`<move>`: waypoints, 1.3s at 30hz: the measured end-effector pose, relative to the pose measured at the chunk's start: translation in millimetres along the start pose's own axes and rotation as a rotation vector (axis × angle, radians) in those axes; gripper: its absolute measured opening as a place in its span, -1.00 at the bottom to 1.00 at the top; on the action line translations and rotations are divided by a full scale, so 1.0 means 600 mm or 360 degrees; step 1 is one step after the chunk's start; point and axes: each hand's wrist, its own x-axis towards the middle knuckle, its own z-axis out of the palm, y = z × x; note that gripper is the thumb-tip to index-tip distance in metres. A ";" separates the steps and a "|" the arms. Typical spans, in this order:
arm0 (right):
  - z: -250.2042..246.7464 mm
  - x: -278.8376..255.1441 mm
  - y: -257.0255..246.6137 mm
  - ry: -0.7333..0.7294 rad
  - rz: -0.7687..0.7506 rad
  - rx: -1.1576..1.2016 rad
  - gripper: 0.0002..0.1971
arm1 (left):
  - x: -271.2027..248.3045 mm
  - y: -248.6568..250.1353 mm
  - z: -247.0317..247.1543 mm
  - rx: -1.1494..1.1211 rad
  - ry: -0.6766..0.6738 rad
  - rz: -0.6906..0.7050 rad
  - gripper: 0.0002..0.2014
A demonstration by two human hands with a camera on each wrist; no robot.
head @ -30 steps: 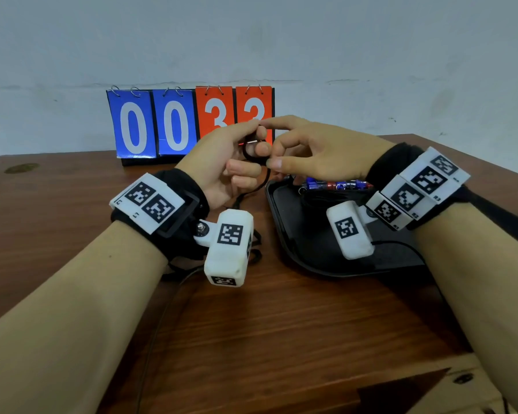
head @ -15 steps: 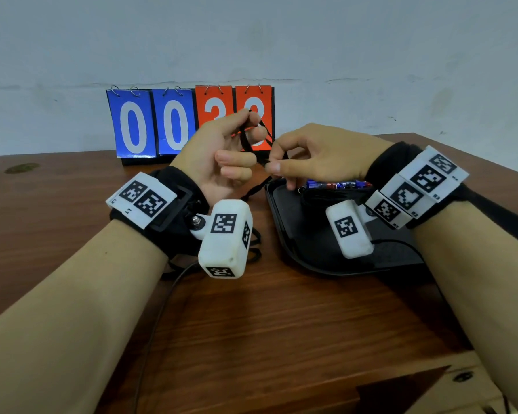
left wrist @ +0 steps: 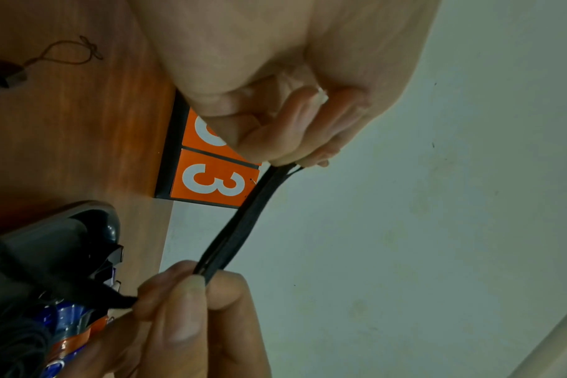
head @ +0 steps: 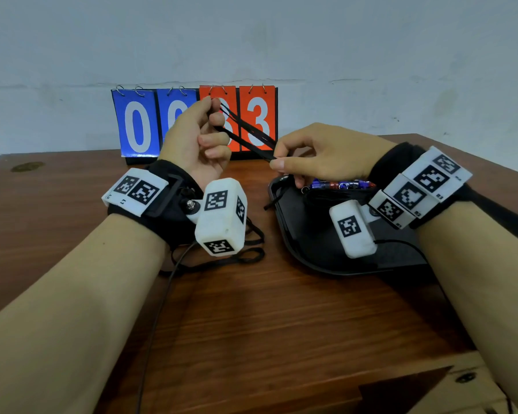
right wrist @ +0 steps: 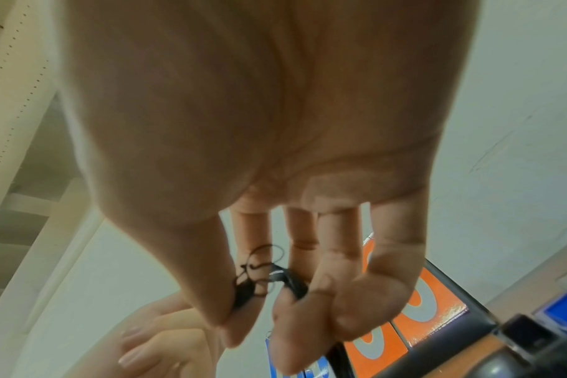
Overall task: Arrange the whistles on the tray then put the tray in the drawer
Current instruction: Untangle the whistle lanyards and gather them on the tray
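A black lanyard cord is stretched taut between my two hands above the table. My left hand pinches its upper end between thumb and forefinger, raised in front of the scoreboard. My right hand pinches the lower end over the far left corner of the black tray. Several blue and red whistles lie in a row on the tray's far side, partly hidden by my right hand. In the left wrist view the cord runs from my left fingertips down to my right fingers.
A flip scoreboard reading 0033 stands at the table's back edge by the wall. More black cord lies looped on the wooden table under my left wrist. A dark whistle with a thin cord lies apart on the table.
The hands have drawn apart: my left hand rose up and to the left while the right stayed low over the tray, pulling the cord out straight between them.
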 end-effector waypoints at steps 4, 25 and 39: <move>0.000 0.000 0.000 -0.0016 -0.0004 -0.0003 -0.81 | 0.008 0.001 -0.007 0.0014 0.0073 0.0038 -0.84; 0.001 0.003 0.000 -0.0021 0.0002 -0.0034 -0.76 | 0.006 -0.006 -0.001 0.0372 0.0553 0.0322 -0.90; 0.002 0.005 0.011 0.0040 0.0070 -0.0042 -0.82 | 0.000 -0.009 0.005 0.0449 0.0703 0.0394 -0.93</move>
